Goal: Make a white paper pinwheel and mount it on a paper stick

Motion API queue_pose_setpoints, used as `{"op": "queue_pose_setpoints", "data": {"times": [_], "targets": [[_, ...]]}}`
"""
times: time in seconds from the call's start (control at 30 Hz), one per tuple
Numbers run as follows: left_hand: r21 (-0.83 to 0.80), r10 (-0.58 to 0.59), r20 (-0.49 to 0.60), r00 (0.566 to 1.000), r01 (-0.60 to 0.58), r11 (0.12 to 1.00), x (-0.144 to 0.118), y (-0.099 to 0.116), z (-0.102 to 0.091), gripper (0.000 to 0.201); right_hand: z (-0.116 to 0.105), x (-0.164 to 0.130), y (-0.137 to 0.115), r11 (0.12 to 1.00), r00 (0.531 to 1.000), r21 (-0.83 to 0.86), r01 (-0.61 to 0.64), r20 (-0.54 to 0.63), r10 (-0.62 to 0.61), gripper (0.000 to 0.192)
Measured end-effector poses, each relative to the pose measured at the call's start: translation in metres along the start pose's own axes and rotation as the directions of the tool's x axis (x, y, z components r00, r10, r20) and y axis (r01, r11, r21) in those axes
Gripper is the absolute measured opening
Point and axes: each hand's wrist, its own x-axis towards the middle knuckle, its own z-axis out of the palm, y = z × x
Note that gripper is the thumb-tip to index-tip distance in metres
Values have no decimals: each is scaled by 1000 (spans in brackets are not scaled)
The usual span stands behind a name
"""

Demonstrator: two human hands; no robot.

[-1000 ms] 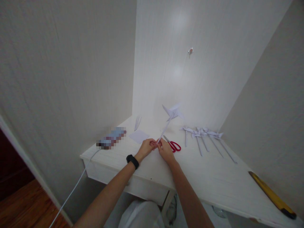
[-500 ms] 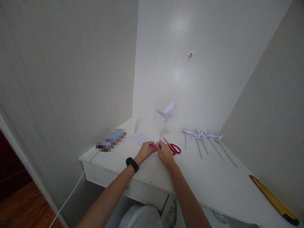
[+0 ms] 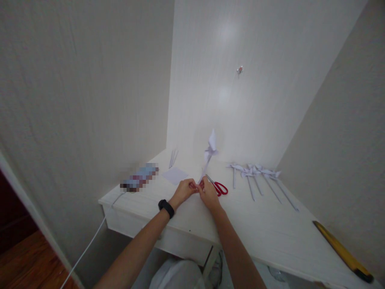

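Note:
Between my hands stands a white paper pinwheel (image 3: 212, 143), its folded head up and its thin paper stick (image 3: 204, 169) slanting down into my fingers. My left hand (image 3: 185, 190) pinches at the bottom end of the stick, a black band on its wrist. Close against it, my right hand (image 3: 208, 194) is closed on the stick too. The fingertips of both hands meet and hide the stick's lower end. Red-handled scissors (image 3: 221, 188) lie just right of my right hand, their blades partly behind it. A flat white paper sheet (image 3: 175, 176) lies beyond my left hand.
Several finished pinwheels (image 3: 255, 170) lie in a row at the right. Thin paper sticks (image 3: 173, 158) rest near the back left. A blurred-out phone-like object (image 3: 140, 178) with a white cable (image 3: 90, 245) is at the left edge. A yellow cutter-like tool (image 3: 341, 249) lies far right.
The pinwheel's head has turned, now showing narrower, more edge-on blades. Both hands keep nearly the same place and grip. The whole view has shifted slightly.

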Motion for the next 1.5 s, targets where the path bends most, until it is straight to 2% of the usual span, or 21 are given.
{"op": "queue_pose_setpoints", "data": {"times": [0.23, 0.37, 0.53, 0.6, 0.7, 0.77, 0.83, 0.93, 1.1, 1.17, 1.27, 1.33, 1.5], "targets": [[23, 20, -5, 1000, -20, 1000, 0, -3, 2, 11, -1, -1, -1, 998, 998, -37, 55, 18, -54, 10], [-14, 32, 35, 999, -32, 999, 0, -3, 2, 14, 1, -1, 0, 991, 1000, -132, 29, 17, -27, 12], [-31, 36, 60, 998, -34, 999, -1, 0, 2, 11, 0, 0, -2, 984, 998, -172, 40, 52, -32, 12], [-35, 39, 45, 998, -38, 999, -1, 3, 1, 13, -3, 1, -4, 976, 999, -217, 29, 23, -25, 13], [-32, 40, -34, 999, -41, 999, 0, 6, 0, 18, -10, 2, -5, 950, 989, -302, -79, -145, 36, 19], [-54, -1, -122, 992, -6, 999, 2, 7, -2, 19, -15, 2, -3, 920, 956, -340, -194, -276, 100, 22], [-109, -65, -213, 975, 42, 993, 4, 6, -4, 20, -19, 2, 0, 895, 929, -345, -283, -330, 166, 21], [-226, -125, -325, 937, 51, 973, 7, 3, -9, 22, -21, 1, 5, 875, 909, -325, -358, -334, 248, 21], [-435, -187, -429, 884, -21, 900, 6, 4, -17, 23, -20, -1, 16, 893, 897, -232, -386, -319, 305, 25], [-543, -245, -450, 859, -45, 839, 6, 4, -19, 24, -19, -1, 22, 903, 891, -196, -381, -338, 303, 29], [-668, -336, -462, 821, -73, 741, 7, 3, -22, 24, -18, -2, 31, 901, 857, -143, -410, -400, 326, 33], [-711, -358, -436, 825, -73, 699, 8, 2, -23, 22, -17, -2, 35, 897, 833, -103, -429, -430, 349, 34], [-779, -342, -311, 887, -32, 627, 9, 2, -19, 24, -16, -3, 41, 905, 803, 32, -424, -449, 392, 38]]}}
